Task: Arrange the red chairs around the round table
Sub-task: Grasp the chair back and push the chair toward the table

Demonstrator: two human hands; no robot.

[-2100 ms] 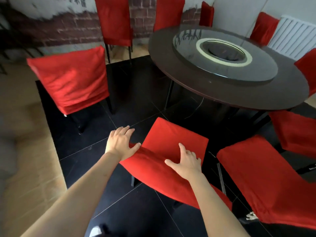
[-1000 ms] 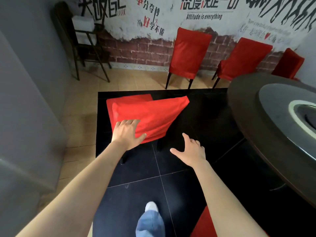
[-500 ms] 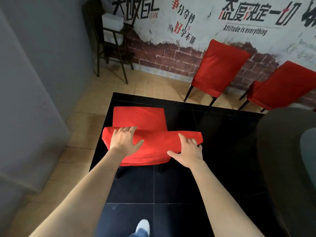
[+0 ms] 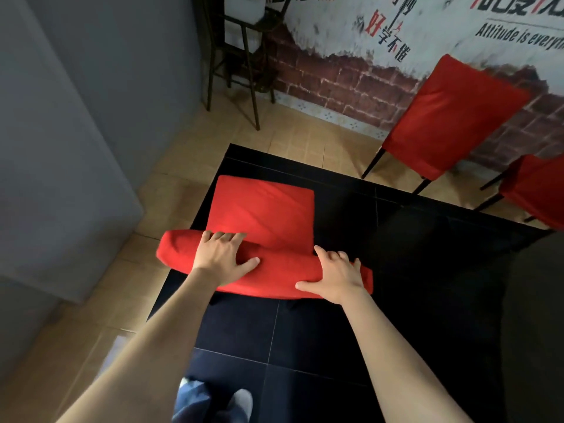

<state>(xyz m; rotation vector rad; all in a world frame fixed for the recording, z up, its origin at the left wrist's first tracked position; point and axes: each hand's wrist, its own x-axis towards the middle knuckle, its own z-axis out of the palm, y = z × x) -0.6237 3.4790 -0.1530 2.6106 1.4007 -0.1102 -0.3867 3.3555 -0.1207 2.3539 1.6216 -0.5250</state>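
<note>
A red-covered chair [image 4: 262, 212] stands on the black floor tiles right below me, its seat pointing away from me. My left hand [image 4: 221, 257] grips the top of its backrest near the left end, fingers curled over the far side. My right hand [image 4: 334, 277] grips the same backrest top near its right end. The dark round table [image 4: 537, 300] shows only as a dim edge at the right. Two more red chairs, one [image 4: 451, 117] and another [image 4: 537, 193], stand by the brick-painted wall.
A grey wall or panel [image 4: 61, 148] runs close along the left. A dark metal stand [image 4: 241, 56] sits in the far corner. Tan tiles border the black floor area [image 4: 305, 346]. My foot [image 4: 241, 404] is at the bottom edge.
I left the first chair by the table, turned left and took hold of this chair's backrest with both hands. Over the last half second the view has come closer above it.
</note>
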